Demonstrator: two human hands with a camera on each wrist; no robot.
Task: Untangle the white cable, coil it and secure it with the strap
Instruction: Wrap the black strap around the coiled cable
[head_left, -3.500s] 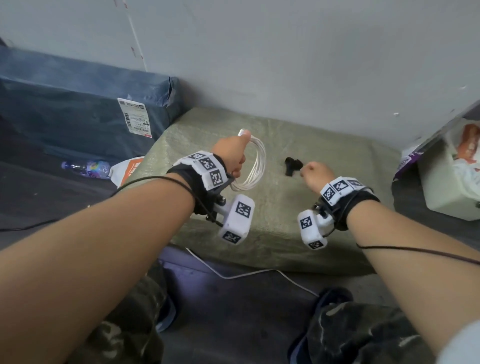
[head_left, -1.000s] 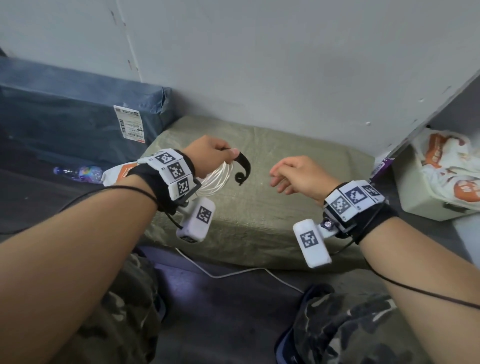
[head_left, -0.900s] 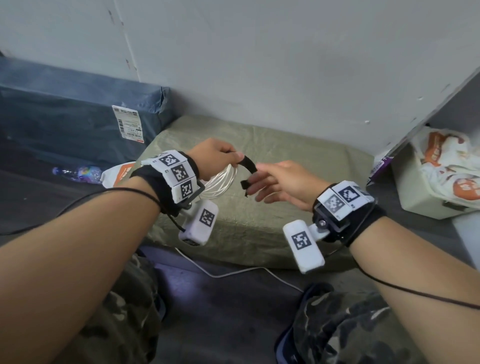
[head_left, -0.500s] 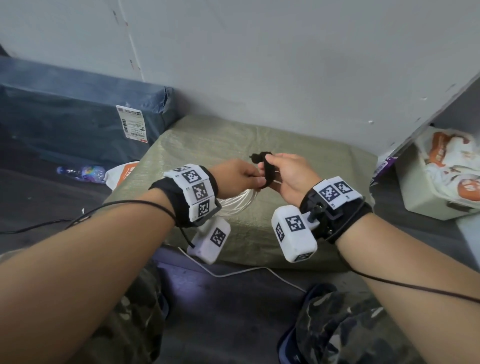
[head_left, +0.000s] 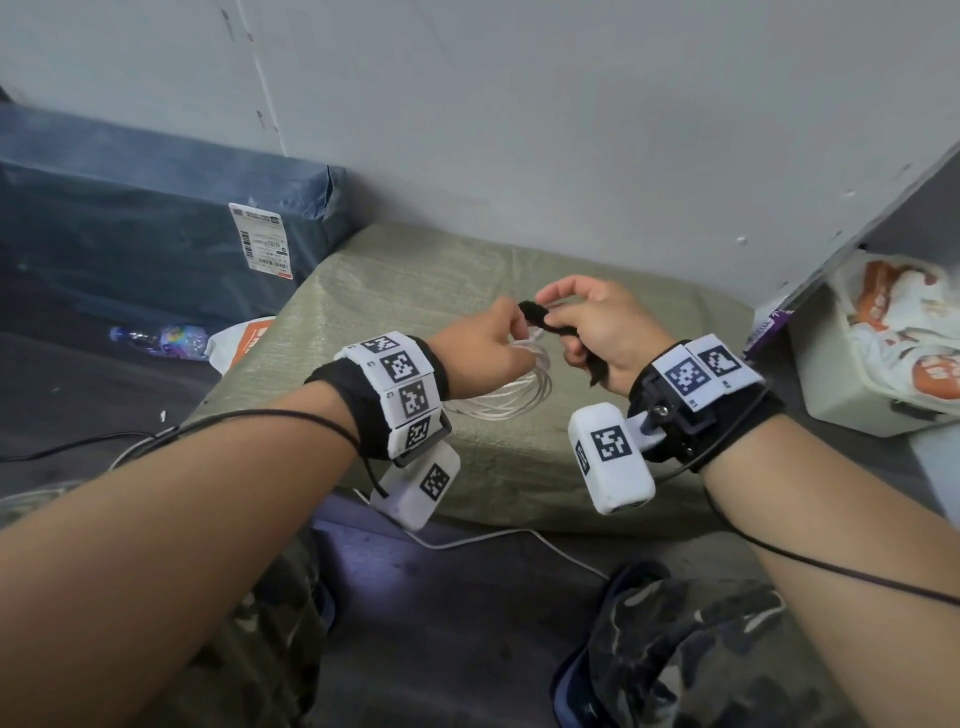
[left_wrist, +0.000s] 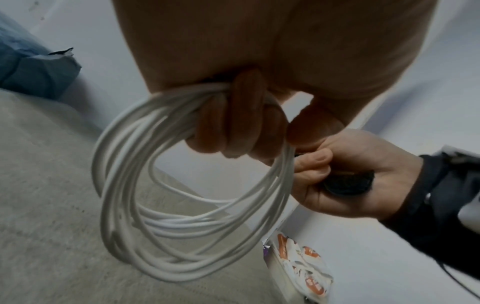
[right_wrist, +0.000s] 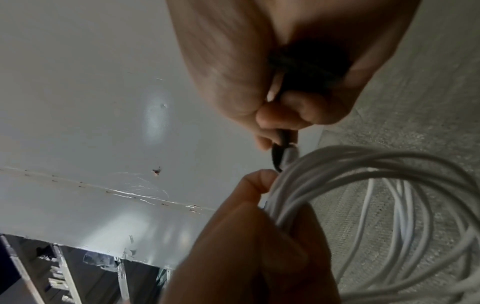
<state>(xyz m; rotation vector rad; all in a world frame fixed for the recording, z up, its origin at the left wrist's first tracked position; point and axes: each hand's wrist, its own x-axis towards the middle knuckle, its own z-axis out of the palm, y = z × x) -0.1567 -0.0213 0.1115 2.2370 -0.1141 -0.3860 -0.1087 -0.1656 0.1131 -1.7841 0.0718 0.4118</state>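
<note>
The white cable (head_left: 511, 399) is wound into a coil of several loops and hangs from my left hand (head_left: 485, 349), whose fingers (left_wrist: 235, 121) curl round the top of the bundle (left_wrist: 182, 205). A black strap (head_left: 540, 318) runs across the top of the coil between both hands. My right hand (head_left: 597, 327) pinches the strap just right of the left hand, and the strap's free end (left_wrist: 348, 183) lies in its palm. In the right wrist view the strap (right_wrist: 279, 153) meets the cable loops (right_wrist: 363, 170) at the left fingertips. Both hands hover above an olive woven sack (head_left: 441, 275).
A grey wall (head_left: 519, 130) rises close behind the sack. A blue wrapped parcel (head_left: 130, 228) and a plastic bottle (head_left: 161, 338) lie to the left. A white box with printed bags (head_left: 883, 338) sits at the right. A thin white wire (head_left: 498, 540) crosses the floor by my knees.
My right hand picked the strap off the sack, passed it to the left hand holding the coil, then came back and took hold. Both hands are now together, the strap pulled over the coil.
</note>
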